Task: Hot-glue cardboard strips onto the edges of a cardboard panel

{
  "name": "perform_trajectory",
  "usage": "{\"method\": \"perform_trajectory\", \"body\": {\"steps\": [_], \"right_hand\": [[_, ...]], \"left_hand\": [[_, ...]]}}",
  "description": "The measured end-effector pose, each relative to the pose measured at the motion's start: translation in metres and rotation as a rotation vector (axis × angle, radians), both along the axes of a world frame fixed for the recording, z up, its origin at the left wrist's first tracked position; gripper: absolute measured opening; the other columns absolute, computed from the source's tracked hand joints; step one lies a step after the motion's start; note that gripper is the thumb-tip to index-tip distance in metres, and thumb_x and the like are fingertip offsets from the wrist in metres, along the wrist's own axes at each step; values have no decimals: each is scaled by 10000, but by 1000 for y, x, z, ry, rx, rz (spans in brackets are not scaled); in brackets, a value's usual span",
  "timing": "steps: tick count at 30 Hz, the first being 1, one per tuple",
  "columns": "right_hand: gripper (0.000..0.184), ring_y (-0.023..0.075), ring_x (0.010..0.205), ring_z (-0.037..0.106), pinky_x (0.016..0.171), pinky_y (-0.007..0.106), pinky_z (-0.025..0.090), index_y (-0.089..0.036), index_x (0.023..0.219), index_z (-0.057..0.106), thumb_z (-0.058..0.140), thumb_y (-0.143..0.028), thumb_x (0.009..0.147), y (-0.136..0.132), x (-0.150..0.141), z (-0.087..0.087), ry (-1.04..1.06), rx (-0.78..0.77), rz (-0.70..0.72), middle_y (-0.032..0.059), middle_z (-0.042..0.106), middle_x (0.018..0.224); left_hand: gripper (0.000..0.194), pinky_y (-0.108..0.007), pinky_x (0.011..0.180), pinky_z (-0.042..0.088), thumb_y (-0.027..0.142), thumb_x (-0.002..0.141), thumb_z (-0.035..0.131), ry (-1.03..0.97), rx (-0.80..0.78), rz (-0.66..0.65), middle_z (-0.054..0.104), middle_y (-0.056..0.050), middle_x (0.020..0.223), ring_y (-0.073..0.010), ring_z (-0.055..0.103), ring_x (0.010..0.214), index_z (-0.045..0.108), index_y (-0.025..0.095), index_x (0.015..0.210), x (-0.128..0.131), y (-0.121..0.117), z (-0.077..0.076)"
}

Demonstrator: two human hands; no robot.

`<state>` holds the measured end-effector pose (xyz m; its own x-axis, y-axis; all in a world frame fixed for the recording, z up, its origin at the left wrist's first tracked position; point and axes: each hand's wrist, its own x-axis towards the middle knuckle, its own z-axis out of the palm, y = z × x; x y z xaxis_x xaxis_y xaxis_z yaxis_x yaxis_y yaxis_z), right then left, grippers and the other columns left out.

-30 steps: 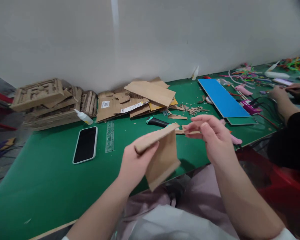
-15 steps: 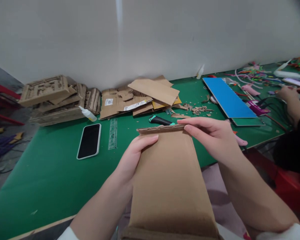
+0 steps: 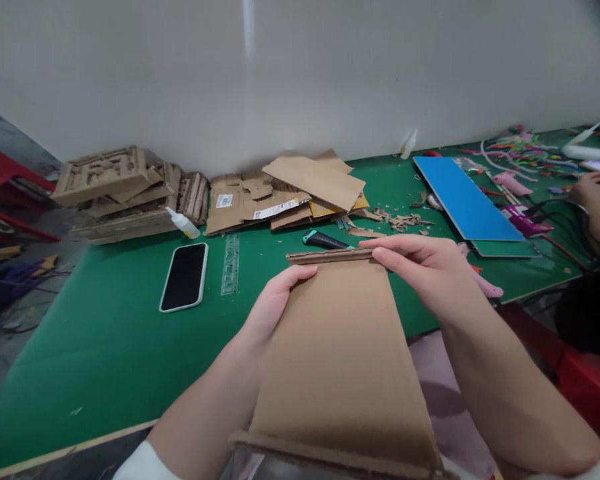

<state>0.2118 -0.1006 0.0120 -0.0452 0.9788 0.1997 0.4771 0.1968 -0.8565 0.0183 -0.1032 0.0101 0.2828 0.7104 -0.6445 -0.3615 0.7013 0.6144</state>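
A long brown cardboard panel (image 3: 343, 353) lies tilted between my hands, its near end close to my body. Across its far end runs a narrow cardboard strip (image 3: 330, 257), and another raised cardboard edge crosses the near end. My left hand (image 3: 280, 293) grips the panel's left side, thumb on top and fingers hidden beneath. With thumb and fingers my right hand (image 3: 420, 270) pinches the strip at the far right corner. Just beyond the strip lies a black and teal cutter (image 3: 325, 240), partly covered.
On the green table (image 3: 105, 347) are a phone (image 3: 184, 277), a clear stencil ruler (image 3: 231, 265) and a glue bottle (image 3: 183, 223). Cardboard structures (image 3: 125, 193) and loose sheets (image 3: 315, 180) lie behind. Rightward are a blue board (image 3: 467, 197), a purple device (image 3: 525, 220) and another person's hand (image 3: 597, 197).
The view has shifted slightly, so the tabletop things sit a little further right. The panel's near end shows more. Both hands keep their hold.
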Motion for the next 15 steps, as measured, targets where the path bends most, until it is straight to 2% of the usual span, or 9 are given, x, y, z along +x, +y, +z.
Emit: {"method": "perform_trajectory", "body": {"steps": [4, 10, 15], "right_hand": [[174, 178, 948, 644, 769, 269, 535, -305, 935, 713, 589, -320, 814, 0, 3, -3, 173, -34, 69, -17, 707, 995], [165, 161, 794, 671, 693, 279, 565, -287, 901, 720, 604, -352, 801, 0, 5, -11, 335, -35, 91, 0, 718, 907], [121, 123, 704, 666, 635, 233, 562, -303, 861, 721, 624, -322, 791, -1, 6, -12, 355, -3, 83, -23, 717, 824]], "left_hand": [[318, -245, 483, 472, 191, 709, 550, 22, 9, 77, 630, -3, 599, -135, 570, 449, 606, 136, 1017, 0, 5, 1], [285, -255, 450, 465, 217, 701, 542, 48, -105, 7, 648, -44, 610, -165, 591, 459, 619, 100, 950, -3, 7, 1], [267, -253, 451, 472, 199, 700, 542, 36, -93, -6, 651, -41, 595, -168, 597, 457, 622, 96, 933, -7, 8, -1]]}}
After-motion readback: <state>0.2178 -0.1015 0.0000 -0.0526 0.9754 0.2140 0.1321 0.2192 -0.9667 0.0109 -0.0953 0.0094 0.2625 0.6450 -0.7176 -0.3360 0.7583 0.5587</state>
